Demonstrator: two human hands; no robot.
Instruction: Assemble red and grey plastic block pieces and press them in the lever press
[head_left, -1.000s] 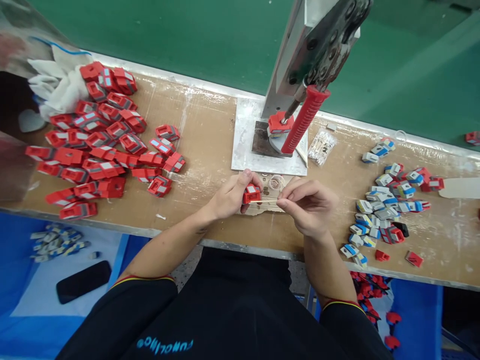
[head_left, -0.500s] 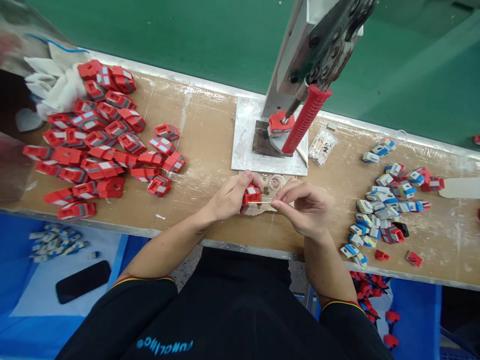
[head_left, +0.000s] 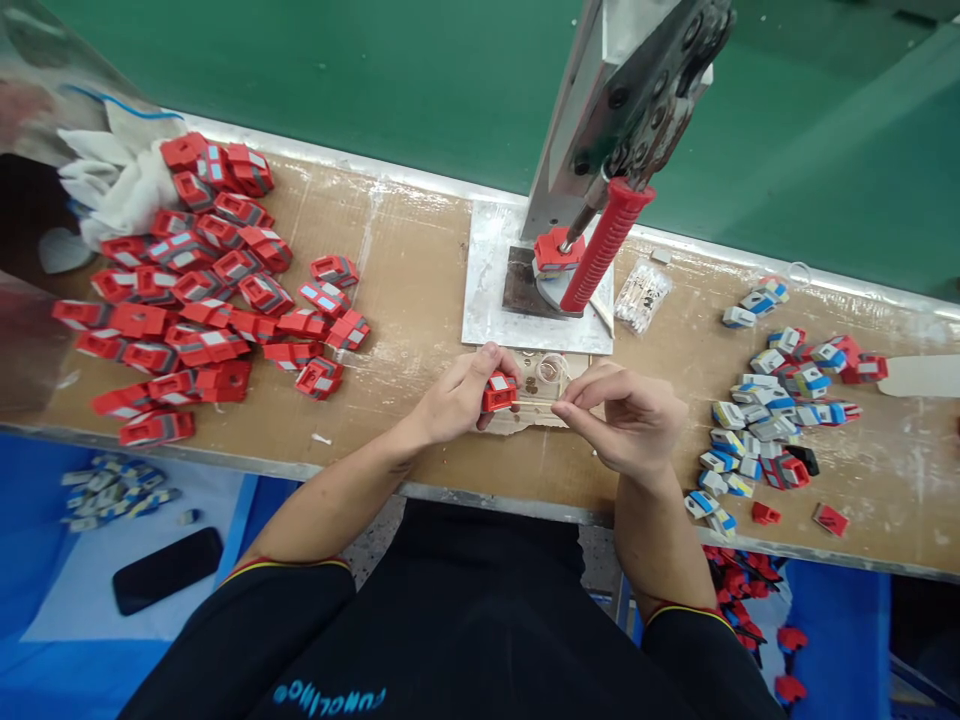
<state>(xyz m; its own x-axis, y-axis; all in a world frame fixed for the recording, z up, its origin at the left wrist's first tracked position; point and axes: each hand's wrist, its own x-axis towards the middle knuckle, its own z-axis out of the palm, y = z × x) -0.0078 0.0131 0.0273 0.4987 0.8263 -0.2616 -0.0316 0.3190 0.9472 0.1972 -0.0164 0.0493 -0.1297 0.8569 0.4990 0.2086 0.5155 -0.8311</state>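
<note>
My left hand (head_left: pixel 459 396) is closed on a small red toy part (head_left: pixel 499 392) with a light window patch, near the table's front edge. A thin pale stick (head_left: pixel 534 403) is pinched between the thumb and finger of my right hand (head_left: pixel 621 412), its far end close to the red part; whether they touch I cannot tell. Beneath and behind them lies a worn piece of card (head_left: pixel 536 420) with a small clear round dish (head_left: pixel 550 369). Farther back, a press with a red handle (head_left: pixel 607 245) bears down on a red and white part (head_left: pixel 553 250) on a metal plate (head_left: pixel 487 290).
Many red parts (head_left: pixel 201 342) are heaped at the left beside white cloth (head_left: pixel 139 190). A bag of cotton swabs (head_left: pixel 643 295) lies right of the press. White and blue parts (head_left: pixel 772 400) spread at the right. Blue bins (head_left: pixel 836 620) and a phone (head_left: pixel 167 570) sit below the table.
My right hand has moved slightly right, away from the red part, with the stick still pinched. My left hand keeps its hold on the part. The view has shifted slightly.
</note>
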